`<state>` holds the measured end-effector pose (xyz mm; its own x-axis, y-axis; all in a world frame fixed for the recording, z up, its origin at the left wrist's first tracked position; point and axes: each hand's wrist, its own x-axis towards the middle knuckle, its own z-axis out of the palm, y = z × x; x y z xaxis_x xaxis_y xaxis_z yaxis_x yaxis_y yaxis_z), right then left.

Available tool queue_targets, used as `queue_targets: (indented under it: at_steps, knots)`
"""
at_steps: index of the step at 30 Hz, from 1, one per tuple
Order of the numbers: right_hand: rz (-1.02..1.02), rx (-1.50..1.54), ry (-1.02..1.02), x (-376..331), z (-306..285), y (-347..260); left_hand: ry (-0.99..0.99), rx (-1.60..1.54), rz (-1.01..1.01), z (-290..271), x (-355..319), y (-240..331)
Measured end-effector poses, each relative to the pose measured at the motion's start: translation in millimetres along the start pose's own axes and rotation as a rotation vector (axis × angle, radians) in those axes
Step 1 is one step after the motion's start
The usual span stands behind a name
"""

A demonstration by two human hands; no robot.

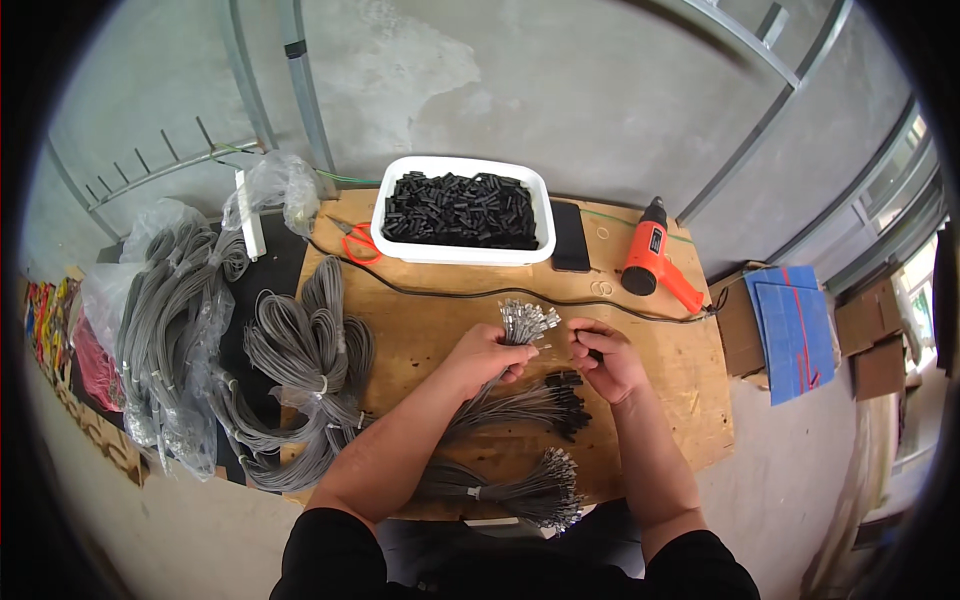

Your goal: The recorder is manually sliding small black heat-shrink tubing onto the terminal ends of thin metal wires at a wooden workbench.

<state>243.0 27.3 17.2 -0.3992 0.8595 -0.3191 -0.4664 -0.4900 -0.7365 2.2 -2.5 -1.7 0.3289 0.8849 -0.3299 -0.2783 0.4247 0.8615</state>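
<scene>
My left hand (485, 362) is closed round a bundle of grey cables, whose silvery metal terminals (527, 318) fan out above the fist. One terminal sticks out apart, by the thumb. Just to the right, my right hand (615, 368) is raised with its fingers curled together around a small black sleeve (596, 355), only partly visible. Under and between my hands lie grey cables with black sleeved ends (570, 405). Nearer my body is another tied cable bundle (515, 490) with bare metal terminals.
A white tub (465, 256) full of short black sleeves stands at the back. Beside it lie a dark phone (570, 238), an orange heat gun (655, 262) and orange-handled scissors (360, 243). A black cord (450, 292) crosses the wooden table. Coiled grey cables (305, 350) heap up left.
</scene>
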Motion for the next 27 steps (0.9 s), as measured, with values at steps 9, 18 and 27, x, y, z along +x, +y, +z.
queue_targets:
  at_steps: [9, 18, 27]
  knots:
    - [-0.069, -0.255, 0.034, -3.6, 5.1, 16.0, 0.024, -0.036, 0.005, 2.9, -2.5, 1.7]
    - [-0.083, -0.268, -0.004, -2.0, 4.9, 12.7, 0.054, -0.029, 0.023, 2.5, -4.8, 3.8]
    - [-0.096, -0.282, 0.057, -6.9, 14.9, 21.2, 0.124, 0.136, 0.107, 6.3, -4.6, -3.2]
